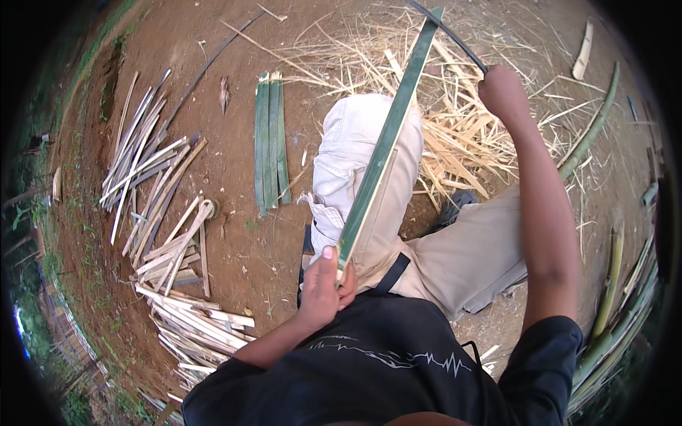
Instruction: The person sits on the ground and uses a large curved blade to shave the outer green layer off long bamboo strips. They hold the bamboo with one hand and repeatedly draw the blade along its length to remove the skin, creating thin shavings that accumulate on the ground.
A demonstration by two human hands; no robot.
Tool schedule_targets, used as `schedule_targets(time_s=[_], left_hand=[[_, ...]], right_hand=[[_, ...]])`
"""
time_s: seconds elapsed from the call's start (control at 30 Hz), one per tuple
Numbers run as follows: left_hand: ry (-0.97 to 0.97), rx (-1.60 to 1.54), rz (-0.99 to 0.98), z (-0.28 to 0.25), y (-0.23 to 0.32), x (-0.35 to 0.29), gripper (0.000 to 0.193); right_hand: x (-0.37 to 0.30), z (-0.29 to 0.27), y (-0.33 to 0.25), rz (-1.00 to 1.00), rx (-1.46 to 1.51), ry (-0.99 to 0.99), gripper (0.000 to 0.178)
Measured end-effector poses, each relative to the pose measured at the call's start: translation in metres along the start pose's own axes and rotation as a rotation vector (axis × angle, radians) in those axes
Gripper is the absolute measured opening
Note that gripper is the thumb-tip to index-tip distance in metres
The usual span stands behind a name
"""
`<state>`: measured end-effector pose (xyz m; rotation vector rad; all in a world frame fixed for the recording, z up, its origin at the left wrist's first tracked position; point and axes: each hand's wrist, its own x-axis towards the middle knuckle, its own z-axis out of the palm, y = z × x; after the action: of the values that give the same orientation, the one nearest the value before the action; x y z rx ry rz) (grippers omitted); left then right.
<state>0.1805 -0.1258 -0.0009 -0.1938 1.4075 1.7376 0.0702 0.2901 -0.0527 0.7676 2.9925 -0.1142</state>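
Note:
My left hand [324, 290] is closed on the near end of a long green bamboo strip [387, 143], its thumb along the edge. The strip slants up and away over my raised knee, its pale cut side facing right. My right hand [503, 94] grips a knife with a long dark blade [459, 40]; the fist hides its handle. That blade crosses the strip near its far tip, seemingly against it. Left of my knee lie several shorter green bamboo strips [270, 142], side by side on the ground.
Pale shavings [462, 138] are heaped on the ground beyond and right of my knee. On the left are loose piles of split bamboo sticks [195, 323]. Green bamboo poles [611, 284] lie at the right. A curved green length [595, 128] rests at the far right.

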Motion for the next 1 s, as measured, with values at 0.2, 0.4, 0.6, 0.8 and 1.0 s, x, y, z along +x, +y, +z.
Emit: schedule_targets(time_s=[0.2,0.4,0.6,0.8,1.0], left_hand=[[-0.024,0.012,0.017,-0.021,0.003,-0.008,0.051],[-0.025,-0.056,0.049,-0.044,-0.009,-0.024,0.05],[-0.203,-0.588,-0.136,-0.025,0.017,0.012,0.045],[-0.329,-0.693,-0.185,-0.017,0.044,0.033,0.044],[-0.217,-0.608,-0.193,-0.006,0.029,0.035,0.034]], right_hand=[[-0.003,-0.016,-0.029,0.211,0.077,0.056,0.019],[0.024,-0.009,0.026,0.378,0.134,-0.015,0.026],[-0.058,-0.025,-0.073,-0.012,0.41,0.169,0.018],[-0.164,-0.03,-0.146,-0.567,0.347,-0.007,0.021],[-0.207,-0.018,-0.158,-0.771,0.485,-0.06,0.018]])
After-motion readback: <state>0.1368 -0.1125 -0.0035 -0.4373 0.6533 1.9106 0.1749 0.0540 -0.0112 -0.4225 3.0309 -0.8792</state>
